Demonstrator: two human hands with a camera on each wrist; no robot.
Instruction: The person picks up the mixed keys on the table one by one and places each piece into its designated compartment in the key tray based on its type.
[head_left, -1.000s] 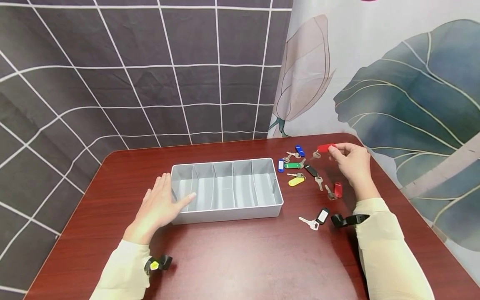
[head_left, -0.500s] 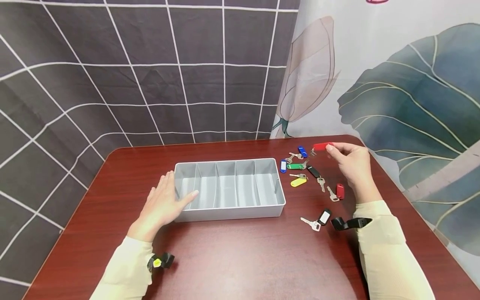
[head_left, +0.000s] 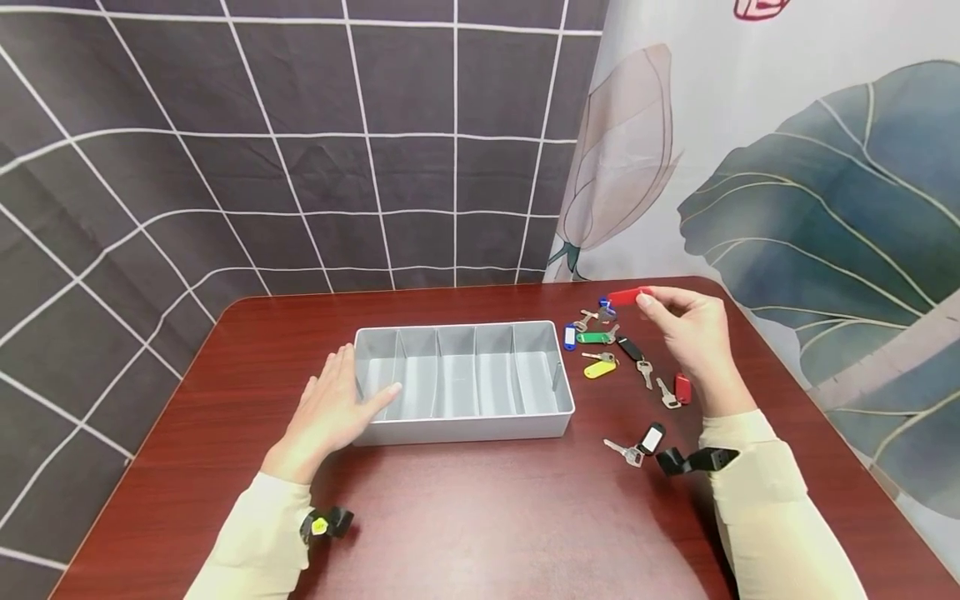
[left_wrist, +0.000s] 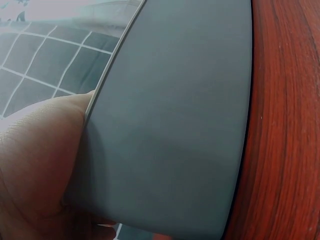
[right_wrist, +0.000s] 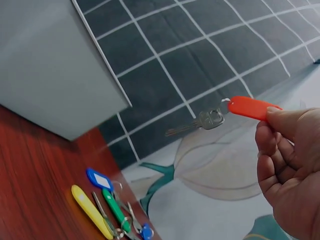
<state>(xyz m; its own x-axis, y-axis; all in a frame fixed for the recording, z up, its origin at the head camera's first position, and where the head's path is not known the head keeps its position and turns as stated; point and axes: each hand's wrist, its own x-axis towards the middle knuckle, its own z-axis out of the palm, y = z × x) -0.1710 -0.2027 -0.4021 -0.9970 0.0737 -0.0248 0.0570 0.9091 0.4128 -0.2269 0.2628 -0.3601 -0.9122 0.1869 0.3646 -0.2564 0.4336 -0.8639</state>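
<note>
Our L forearm point(head_left: 251, 542) & R forearm point(head_left: 772, 508) angle fwd; our L hand point(head_left: 328, 415) has fingers straight, thumb spread; R hand point(head_left: 693, 337) pinches btwn thumb & index, other fingers curled.

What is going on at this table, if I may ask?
A person's right hand pinches a red key tag, holding it and its key above the table. The left hand touches the left end of a gray five-compartment tray, thumb over the near rim. Seven other tagged keys lie to the tray's right.
</note>
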